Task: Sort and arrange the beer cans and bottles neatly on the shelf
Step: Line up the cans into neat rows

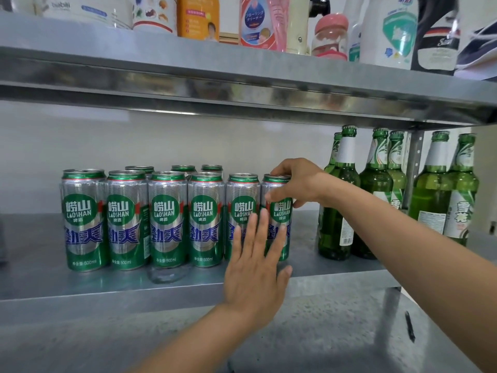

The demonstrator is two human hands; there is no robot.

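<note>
Several green-and-silver Laoshan beer cans (pixel 126 219) stand upright in a front row on the steel shelf (pixel 80 286), with more cans (pixel 184 168) behind them. My right hand (pixel 294 181) grips the top of the rightmost can (pixel 281 211) from above. My left hand (pixel 255 262) is held flat with straight fingers against the fronts of the two rightmost cans. Several green glass beer bottles (pixel 341 200) stand upright to the right of the cans, some beyond the shelf's upright post.
An upper shelf (pixel 242 84) hangs low over the cans and carries household bottles and jars (pixel 330 36). A perforated steel post (pixel 414 168) stands among the bottles. A steel counter (pixel 322 332) lies below, with a dark pen (pixel 410 327) on it.
</note>
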